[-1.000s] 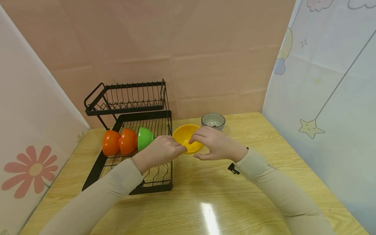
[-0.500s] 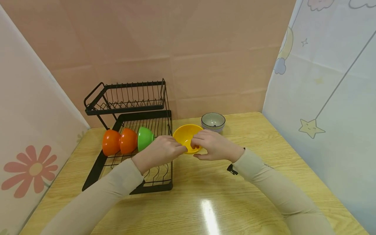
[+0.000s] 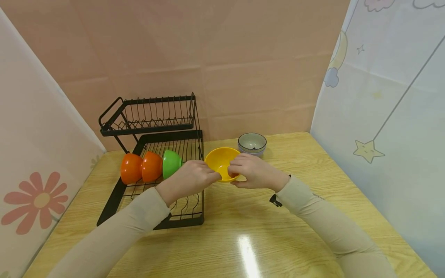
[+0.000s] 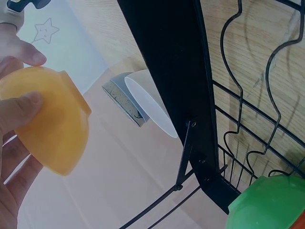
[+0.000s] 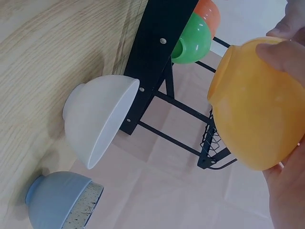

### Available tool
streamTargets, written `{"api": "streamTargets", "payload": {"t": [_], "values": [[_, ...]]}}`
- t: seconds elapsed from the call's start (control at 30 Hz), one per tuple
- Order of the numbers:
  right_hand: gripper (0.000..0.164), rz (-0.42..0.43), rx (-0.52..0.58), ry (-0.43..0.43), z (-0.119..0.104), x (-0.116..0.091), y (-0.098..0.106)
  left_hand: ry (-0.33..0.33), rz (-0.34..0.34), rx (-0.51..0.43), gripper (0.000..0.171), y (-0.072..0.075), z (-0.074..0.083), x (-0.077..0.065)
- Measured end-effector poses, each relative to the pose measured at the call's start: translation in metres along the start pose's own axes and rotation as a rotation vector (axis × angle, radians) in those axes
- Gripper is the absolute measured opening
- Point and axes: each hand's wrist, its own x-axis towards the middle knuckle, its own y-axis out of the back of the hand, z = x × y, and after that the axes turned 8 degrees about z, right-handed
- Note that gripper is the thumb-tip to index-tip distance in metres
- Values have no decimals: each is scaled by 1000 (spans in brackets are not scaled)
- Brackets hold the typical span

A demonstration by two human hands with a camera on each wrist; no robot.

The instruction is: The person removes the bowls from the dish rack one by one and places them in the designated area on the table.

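Right hand (image 3: pixel 255 173) closed in on the yellow bowl (image 3: pixel 219 156) beside the dish rack (image 3: pixel 149 129)

Compared with a second before, the right hand's fingers had drawn together, narrowing the gap to their thumb until they pinched the near rim of the yellow bowl; its fingertips dipped inside the hollow. The left hand (image 3: pixel 189 178) had barely shifted, gripping the same bowl's rim with its thumb against the outer wall. Both hands thus held the yellow bowl just to the right of the dish rack, its hollow facing the head camera.

On the lower tier of the dish rack, two orange bowls (image 3: pixel 131 168) and a green bowl (image 3: pixel 172 163) lay tipped on their sides in a row, the green one nearest the left hand. A white bowl (image 5: pixel 100 117) stood upright on the desk (image 3: pixel 278 243) just beside the dish rack, and a grey-blue bowl (image 3: pixel 252 143) with a speckled inside stood farther to the rack's right.
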Motion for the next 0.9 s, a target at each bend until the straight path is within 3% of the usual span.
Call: {"api": "streamTargets", "payload": {"t": [0.9], "values": [[19, 33, -33, 52, -1, -3, -2, -2, 28, -11, 11, -4, -1, -1]]}}
